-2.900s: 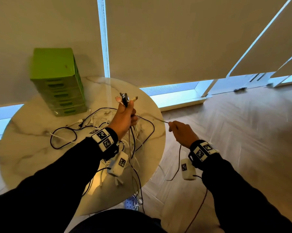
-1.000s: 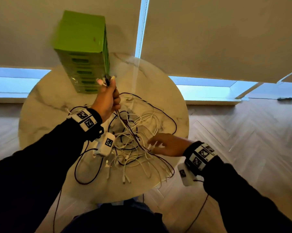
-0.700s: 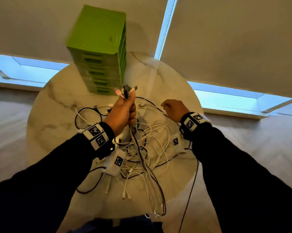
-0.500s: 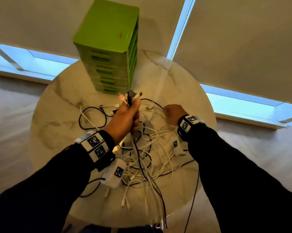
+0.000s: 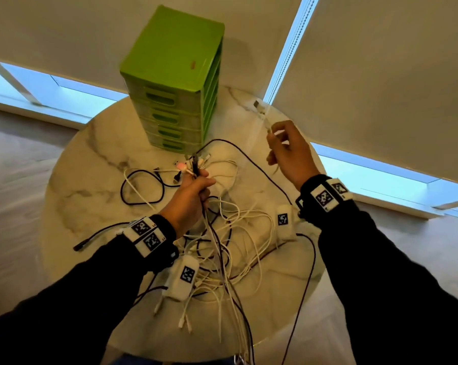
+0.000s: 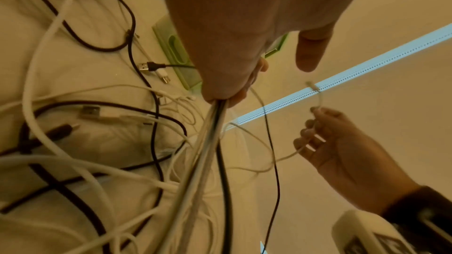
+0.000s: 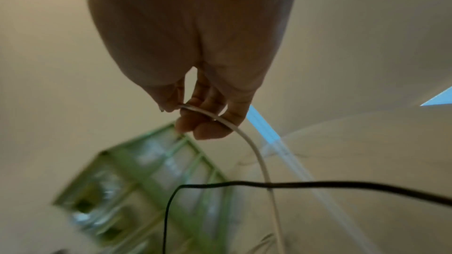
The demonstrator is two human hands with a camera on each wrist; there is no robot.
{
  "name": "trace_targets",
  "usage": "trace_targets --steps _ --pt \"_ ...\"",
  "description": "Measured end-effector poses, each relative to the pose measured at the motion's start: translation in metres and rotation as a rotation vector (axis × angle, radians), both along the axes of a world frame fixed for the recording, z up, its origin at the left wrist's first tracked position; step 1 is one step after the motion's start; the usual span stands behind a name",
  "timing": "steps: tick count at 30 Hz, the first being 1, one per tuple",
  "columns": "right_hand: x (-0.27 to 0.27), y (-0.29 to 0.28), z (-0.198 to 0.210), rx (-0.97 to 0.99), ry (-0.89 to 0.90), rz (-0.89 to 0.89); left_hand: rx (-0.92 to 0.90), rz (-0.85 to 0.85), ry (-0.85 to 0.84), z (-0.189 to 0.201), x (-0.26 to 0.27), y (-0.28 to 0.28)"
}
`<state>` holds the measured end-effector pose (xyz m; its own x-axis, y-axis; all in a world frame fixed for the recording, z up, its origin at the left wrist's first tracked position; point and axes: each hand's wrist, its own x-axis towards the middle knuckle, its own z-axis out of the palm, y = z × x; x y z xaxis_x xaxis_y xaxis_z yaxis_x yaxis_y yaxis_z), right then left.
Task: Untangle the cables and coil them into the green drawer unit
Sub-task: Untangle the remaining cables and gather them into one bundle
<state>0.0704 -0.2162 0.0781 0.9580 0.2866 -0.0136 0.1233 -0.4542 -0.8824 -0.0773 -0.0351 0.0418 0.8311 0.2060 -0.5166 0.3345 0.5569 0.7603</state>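
Untangling is under way: one white cable (image 5: 267, 121), lifted right of the green drawer unit (image 5: 175, 83), is pinched in the right hand (image 5: 291, 154); the left hand (image 5: 191, 196) grips gathered cable ends (image 5: 193, 164) before it. Next, probably, draw that cable free, then coil it.

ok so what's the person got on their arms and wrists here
Both arms are in long dark sleeves. Each wrist carries a black strap with white blocks printed with black-and-white square markers: left wrist, right wrist. A white camera pod with its own marker hangs under each wrist, left and right, and a thin dark lead trails from the right one. The hands are bare.
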Motion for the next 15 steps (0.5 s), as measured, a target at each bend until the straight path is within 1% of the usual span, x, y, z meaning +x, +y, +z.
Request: trace_targets --steps 2,4,8,9,12,14,15 --pt "-0.031 0.011 0.019 0.109 -0.03 0.068 -0.044 0.016 -0.001 0.004 0.001 -0.006" --pt "-0.066 0.021 0.023 0.143 -0.056 0.119 -0.047 0.006 -0.015 0.009 0.002 -0.012" --pt "-0.12 0.037 0.007 0.066 -0.177 0.155 -0.059 0.006 -0.173 0.02 -0.001 -0.022" --pt "-0.128 0.038 0.001 0.034 -0.202 0.157 -0.057 0.006 -0.184 0.022 -0.002 -0.024" --pt "-0.144 0.042 -0.008 -0.023 -0.212 0.149 -0.027 -0.016 -0.115 0.028 -0.009 -0.021" --pt "-0.153 0.045 -0.01 -0.031 -0.217 0.128 0.053 -0.046 -0.075 0.031 -0.016 -0.017" --pt "-0.156 0.047 -0.01 -0.033 -0.229 0.119 0.123 -0.059 -0.076 0.032 -0.02 -0.015"
